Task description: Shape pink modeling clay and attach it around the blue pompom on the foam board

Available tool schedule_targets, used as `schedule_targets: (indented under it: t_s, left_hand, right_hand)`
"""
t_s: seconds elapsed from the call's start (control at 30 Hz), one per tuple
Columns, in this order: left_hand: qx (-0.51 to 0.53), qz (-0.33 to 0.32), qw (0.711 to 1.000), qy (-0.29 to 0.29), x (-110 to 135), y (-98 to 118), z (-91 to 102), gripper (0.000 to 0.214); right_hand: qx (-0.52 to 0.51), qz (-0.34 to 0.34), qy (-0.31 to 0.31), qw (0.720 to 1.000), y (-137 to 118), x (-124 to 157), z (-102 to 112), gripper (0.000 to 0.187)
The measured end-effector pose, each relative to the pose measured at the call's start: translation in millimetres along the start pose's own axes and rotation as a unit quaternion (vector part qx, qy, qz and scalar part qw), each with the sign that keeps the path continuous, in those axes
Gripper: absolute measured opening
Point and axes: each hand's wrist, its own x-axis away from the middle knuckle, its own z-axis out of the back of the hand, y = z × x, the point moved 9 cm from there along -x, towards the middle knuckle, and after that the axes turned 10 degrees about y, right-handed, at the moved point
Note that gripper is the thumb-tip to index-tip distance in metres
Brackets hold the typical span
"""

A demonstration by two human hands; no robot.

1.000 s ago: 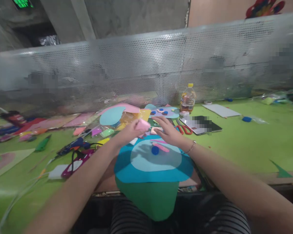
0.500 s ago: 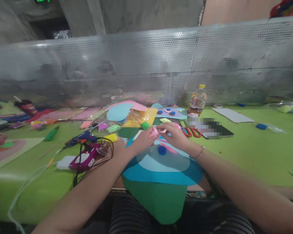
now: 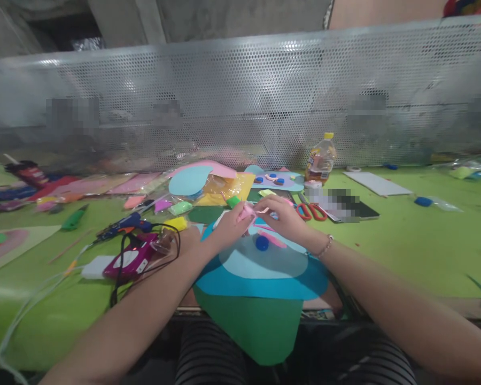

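Pink clay (image 3: 246, 210) sits beyond the ball (image 3: 262, 243), pinched in my left hand (image 3: 229, 225); my right hand (image 3: 286, 218) bunches its fingertips alongside, grip unclear. Judged step: picking at it; next calls for steady holding.

Small pale-pink packet (image 3: 247, 212), partly hidden, between left hand (image 3: 233, 224) and right hand (image 3: 285, 219)

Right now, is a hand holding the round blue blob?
No, the round blue blob lies on the pale blue shape, apart from the left hand and right hand.
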Motion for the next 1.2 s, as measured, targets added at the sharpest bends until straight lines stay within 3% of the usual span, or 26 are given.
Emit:
schedule_targets:
  t_s: [0.23,0.33,0.43,0.67,0.8,0.93,1.2]
  left_hand:
    - [-0.087,-0.088,0.992,-0.005,0.8,4.7,-2.0,0.028]
    - [-0.110,-0.167,0.980,0.002,2.8,13.2,-4.9,0.026]
    - [-0.137,-0.204,0.969,-0.014,4.9,15.8,-11.5,0.028]
    - [-0.201,-0.207,0.957,-0.005,3.0,11.1,-7.9,0.056]
    - [-0.237,-0.215,0.947,0.000,1.9,12.4,-5.3,0.051]
    - [-0.245,-0.216,0.945,0.014,-0.1,13.5,-3.0,0.055]
    - [-0.227,-0.225,0.947,0.027,-2.0,13.8,2.2,0.063]
  right_hand:
    - [-0.010,-0.044,0.000,0.999,4.5,-0.5,-1.5,0.008]
    - [-0.017,-0.091,0.000,0.996,9.4,-0.9,-1.3,0.007]
    - [-0.063,-0.157,0.011,0.985,17.9,0.7,-1.7,0.013]
    - [-0.193,-0.308,0.007,0.932,36.6,13.3,-17.7,0.021]
    - [-0.250,-0.390,-0.033,0.886,40.5,22.8,-31.2,0.019]
    - [-0.291,-0.404,-0.045,0.866,39.8,23.9,-35.1,0.015]
    - [-0.307,-0.375,-0.055,0.873,35.9,21.6,-33.8,0.016]
